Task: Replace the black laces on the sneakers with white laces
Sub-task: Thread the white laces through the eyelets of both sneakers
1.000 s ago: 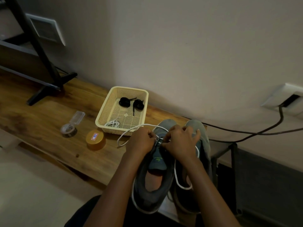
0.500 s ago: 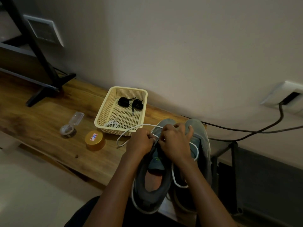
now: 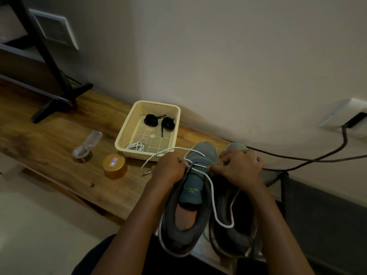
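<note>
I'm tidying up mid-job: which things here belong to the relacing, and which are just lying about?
Job: sneakers, threaded white lace, basket, black laces, spare white lace.
Lying about: gold tin, tape roll, black cable, black stand.

A plain off-white painted wall is filling most of the view, lying in dim, warm light. A long brown wooden tabletop with a marked grain is running along its foot, and a black angled metal stand is resting on the top's far left end. A white rectangular wall plate is sitting behind the stand. At the right a white wall socket is taking a black cable, which is trailing along the wall. A pale smooth floor is showing below the tabletop.
</note>
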A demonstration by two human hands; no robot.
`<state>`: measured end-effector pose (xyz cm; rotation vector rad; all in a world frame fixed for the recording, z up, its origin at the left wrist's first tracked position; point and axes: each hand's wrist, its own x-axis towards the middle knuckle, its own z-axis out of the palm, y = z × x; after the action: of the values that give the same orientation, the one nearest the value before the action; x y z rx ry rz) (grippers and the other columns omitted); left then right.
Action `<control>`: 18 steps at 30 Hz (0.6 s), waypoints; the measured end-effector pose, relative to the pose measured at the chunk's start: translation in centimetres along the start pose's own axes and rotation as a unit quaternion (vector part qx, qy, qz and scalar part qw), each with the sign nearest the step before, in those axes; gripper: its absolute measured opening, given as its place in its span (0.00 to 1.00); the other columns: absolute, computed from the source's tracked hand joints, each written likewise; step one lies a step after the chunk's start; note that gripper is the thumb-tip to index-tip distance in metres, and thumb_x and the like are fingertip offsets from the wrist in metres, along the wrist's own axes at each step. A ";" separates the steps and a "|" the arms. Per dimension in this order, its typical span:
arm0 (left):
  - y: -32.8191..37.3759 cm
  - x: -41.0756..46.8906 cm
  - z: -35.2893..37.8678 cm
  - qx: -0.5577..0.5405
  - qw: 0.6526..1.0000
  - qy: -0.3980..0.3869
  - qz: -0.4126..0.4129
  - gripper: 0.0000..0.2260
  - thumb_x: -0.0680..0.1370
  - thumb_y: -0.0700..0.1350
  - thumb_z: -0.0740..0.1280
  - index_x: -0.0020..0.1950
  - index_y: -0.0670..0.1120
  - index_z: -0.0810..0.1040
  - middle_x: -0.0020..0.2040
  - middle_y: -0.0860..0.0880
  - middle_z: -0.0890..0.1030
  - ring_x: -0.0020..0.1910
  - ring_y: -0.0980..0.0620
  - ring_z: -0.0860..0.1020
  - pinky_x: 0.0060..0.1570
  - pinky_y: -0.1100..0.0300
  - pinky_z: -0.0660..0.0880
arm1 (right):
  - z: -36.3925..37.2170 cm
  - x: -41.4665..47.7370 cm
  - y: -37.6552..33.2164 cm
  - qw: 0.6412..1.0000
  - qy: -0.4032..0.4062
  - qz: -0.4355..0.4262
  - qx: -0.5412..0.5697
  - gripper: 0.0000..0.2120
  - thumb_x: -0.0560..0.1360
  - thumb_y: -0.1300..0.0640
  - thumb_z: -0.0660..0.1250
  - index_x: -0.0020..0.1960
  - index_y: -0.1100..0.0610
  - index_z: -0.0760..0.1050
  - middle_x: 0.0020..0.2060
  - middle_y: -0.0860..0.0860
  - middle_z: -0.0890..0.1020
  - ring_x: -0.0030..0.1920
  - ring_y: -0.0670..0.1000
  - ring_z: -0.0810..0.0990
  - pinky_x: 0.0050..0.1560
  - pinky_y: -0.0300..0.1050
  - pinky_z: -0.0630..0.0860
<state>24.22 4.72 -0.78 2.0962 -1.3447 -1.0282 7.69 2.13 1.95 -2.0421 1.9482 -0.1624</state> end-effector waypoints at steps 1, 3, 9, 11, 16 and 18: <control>0.1 0.0 -0.2 -0.013 1.000 -0.001 0.002 0.12 0.80 0.43 0.61 0.36 0.50 0.72 0.47 0.44 0.82 0.50 0.44 0.79 0.55 0.49 0.74 | 0.2 -0.1 0.0 1.000 -0.022 -0.007 -0.010 0.16 0.67 0.39 0.71 0.36 0.52 0.78 0.51 0.44 0.80 0.64 0.54 0.64 0.70 0.59 0.51; 0.4 -0.2 -0.7 -0.070 0.997 -0.001 0.010 0.07 0.82 0.40 0.56 0.46 0.42 0.72 0.46 0.41 0.81 0.38 0.47 0.80 0.37 0.58 0.78 | 0.5 -0.2 -0.2 0.998 -0.050 -0.017 -0.016 0.15 0.67 0.40 0.71 0.36 0.52 0.78 0.54 0.44 0.80 0.65 0.55 0.64 0.70 0.61 0.50; 0.4 0.0 -1.4 -0.164 0.986 0.032 0.020 0.06 0.83 0.42 0.52 0.48 0.44 0.66 0.45 0.40 0.82 0.29 0.55 0.79 0.27 0.66 0.71 | -0.1 -0.3 -0.2 0.997 -0.056 -0.056 -0.005 0.18 0.72 0.38 0.65 0.40 0.52 0.82 0.57 0.41 0.78 0.67 0.54 0.63 0.71 0.62 0.49; 0.7 -0.3 -1.4 -0.171 0.984 0.041 0.036 0.05 0.83 0.42 0.54 0.49 0.45 0.67 0.40 0.47 0.81 0.31 0.59 0.77 0.26 0.71 0.70 | -0.8 -0.6 -0.1 0.990 -0.100 -0.094 -0.012 0.23 0.71 0.34 0.62 0.36 0.51 0.82 0.60 0.37 0.75 0.69 0.51 0.61 0.71 0.63 0.47; 0.9 -0.3 -1.4 -0.164 0.984 0.018 0.068 0.07 0.80 0.41 0.63 0.42 0.48 0.72 0.37 0.50 0.81 0.33 0.57 0.78 0.40 0.61 0.76 | -1.8 -1.3 0.0 0.971 -0.195 -0.135 -0.036 0.19 0.66 0.38 0.71 0.36 0.55 0.80 0.63 0.34 0.70 0.73 0.50 0.56 0.71 0.63 0.43; 0.6 -0.3 -1.4 -0.143 0.988 0.013 0.058 0.08 0.78 0.39 0.65 0.40 0.49 0.73 0.35 0.51 0.80 0.34 0.56 0.79 0.40 0.61 0.76 | -2.0 -1.2 0.0 0.976 -0.176 -0.130 0.016 0.12 0.67 0.44 0.73 0.35 0.53 0.81 0.58 0.33 0.72 0.69 0.48 0.62 0.70 0.63 0.46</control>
<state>24.87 4.68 0.63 1.7924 -1.2113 -1.0714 7.05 3.06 3.98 -2.1271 1.4562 0.1040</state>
